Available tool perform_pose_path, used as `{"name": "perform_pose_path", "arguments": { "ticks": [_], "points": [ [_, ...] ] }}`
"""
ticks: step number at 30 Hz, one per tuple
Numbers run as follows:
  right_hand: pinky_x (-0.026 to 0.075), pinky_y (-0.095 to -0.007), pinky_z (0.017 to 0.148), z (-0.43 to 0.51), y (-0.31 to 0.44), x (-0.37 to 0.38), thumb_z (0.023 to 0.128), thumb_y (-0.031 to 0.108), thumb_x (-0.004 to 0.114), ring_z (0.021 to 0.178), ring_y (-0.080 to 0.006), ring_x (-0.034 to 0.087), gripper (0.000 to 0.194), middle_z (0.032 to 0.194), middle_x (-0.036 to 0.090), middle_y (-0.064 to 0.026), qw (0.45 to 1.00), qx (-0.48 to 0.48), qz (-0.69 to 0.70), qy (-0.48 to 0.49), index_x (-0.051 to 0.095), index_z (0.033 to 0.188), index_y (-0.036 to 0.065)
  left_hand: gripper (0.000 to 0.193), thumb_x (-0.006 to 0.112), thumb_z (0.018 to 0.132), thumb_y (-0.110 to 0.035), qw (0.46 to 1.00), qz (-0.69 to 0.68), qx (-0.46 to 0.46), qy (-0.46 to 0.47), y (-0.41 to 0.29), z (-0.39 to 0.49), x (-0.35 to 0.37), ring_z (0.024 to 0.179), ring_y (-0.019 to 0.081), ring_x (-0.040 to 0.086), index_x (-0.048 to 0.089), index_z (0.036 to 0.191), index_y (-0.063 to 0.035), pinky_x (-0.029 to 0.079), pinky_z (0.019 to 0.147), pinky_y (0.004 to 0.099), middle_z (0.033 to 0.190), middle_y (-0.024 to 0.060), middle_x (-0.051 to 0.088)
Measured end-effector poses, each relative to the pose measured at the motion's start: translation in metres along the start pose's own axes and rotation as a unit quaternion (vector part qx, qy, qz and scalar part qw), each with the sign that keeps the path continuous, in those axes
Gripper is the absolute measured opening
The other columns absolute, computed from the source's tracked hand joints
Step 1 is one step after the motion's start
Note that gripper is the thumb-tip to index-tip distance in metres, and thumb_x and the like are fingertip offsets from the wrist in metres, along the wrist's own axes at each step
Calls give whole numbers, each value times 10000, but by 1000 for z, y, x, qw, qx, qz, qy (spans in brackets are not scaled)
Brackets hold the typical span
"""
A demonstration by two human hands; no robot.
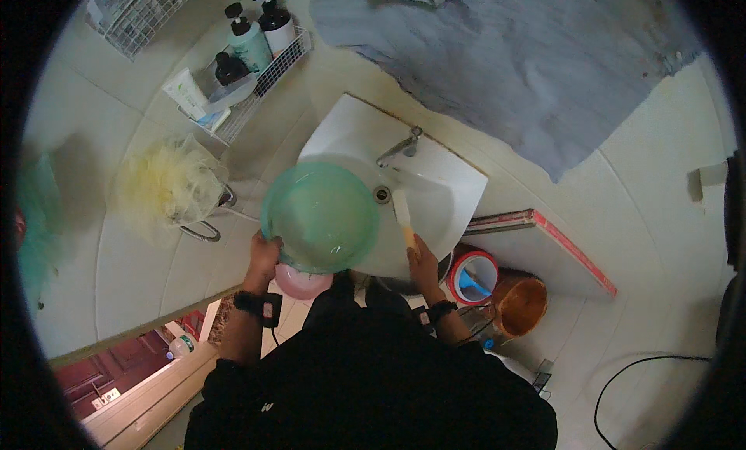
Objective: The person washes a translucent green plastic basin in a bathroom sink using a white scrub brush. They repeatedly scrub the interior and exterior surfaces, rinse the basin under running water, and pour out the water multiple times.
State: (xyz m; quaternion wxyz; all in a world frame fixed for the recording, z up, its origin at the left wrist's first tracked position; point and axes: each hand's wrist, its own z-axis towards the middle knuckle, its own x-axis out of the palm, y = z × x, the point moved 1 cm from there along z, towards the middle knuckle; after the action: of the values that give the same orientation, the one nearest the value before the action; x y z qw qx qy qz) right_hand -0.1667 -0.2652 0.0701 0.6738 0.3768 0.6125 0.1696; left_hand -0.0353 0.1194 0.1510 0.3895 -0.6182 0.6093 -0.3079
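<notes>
My left hand grips the near left rim of a round green plastic basin, which covers the left part of a white washbasin. Between the fingers of my right hand is the pale yellow handle of a brush. Its white head points up toward the metal drain. I cannot make out the bristles. A chrome faucet stands at the back of the washbasin, right of the green basin.
A wire shelf with pump bottles hangs at the upper left, above a yellow mesh bath puff. Grey cloth drapes the back wall. Below are a pink basin, a red-rimmed bucket and a brown bucket.
</notes>
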Motion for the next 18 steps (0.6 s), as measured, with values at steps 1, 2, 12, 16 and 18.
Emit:
{"name": "perform_pose_path", "arguments": {
  "ticks": [1, 2, 12, 16, 18],
  "points": [
    [550, -512, 897, -4, 0, -2, 1015, 281, 578, 1060, -473, 675, 448, 1184, 695, -282, 1000, 1, 29, -6, 582, 1409, 69, 301, 595, 865, -23, 1000, 12, -20, -10, -7, 5, 4, 612, 163, 584, 587, 1166, -2, 447, 442, 292, 863, 65, 626],
    [550, -511, 906, -8, -1, -5, 1014, 279, 583, 1076, -473, 672, 452, 1189, 691, -288, 998, 17, 53, -18, 580, 1411, 63, 305, 594, 863, -36, 1000, 14, 1, -5, -15, 9, 8, 614, 161, 582, 591, 1166, -3, 444, 442, 294, 856, 64, 622],
    [544, -501, 925, -32, 0, -20, 1002, 233, 615, 1101, -470, 667, 456, 1197, 680, -306, 988, 59, 136, -48, 569, 1414, 44, 307, 604, 869, -102, 991, 111, 50, -63, -76, 57, 34, 636, 187, 635, 649, 1129, 55, 481, 498, 337, 873, 109, 688],
    [545, -490, 927, -40, -1, -18, 1003, 231, 616, 1100, -464, 670, 455, 1196, 681, -304, 990, 49, 121, -59, 567, 1407, 27, 345, 623, 851, -125, 976, 196, 44, -82, -89, 79, 34, 572, 224, 634, 653, 1135, 68, 484, 472, 369, 840, 142, 693],
    [545, -490, 928, -43, -2, -18, 1006, 238, 613, 1103, -466, 669, 458, 1203, 680, -301, 988, 38, 136, -65, 566, 1405, 19, 351, 623, 844, -125, 971, 222, 49, -70, -97, 84, 37, 562, 238, 644, 655, 1134, 69, 489, 460, 379, 823, 160, 691]
  ]
}}
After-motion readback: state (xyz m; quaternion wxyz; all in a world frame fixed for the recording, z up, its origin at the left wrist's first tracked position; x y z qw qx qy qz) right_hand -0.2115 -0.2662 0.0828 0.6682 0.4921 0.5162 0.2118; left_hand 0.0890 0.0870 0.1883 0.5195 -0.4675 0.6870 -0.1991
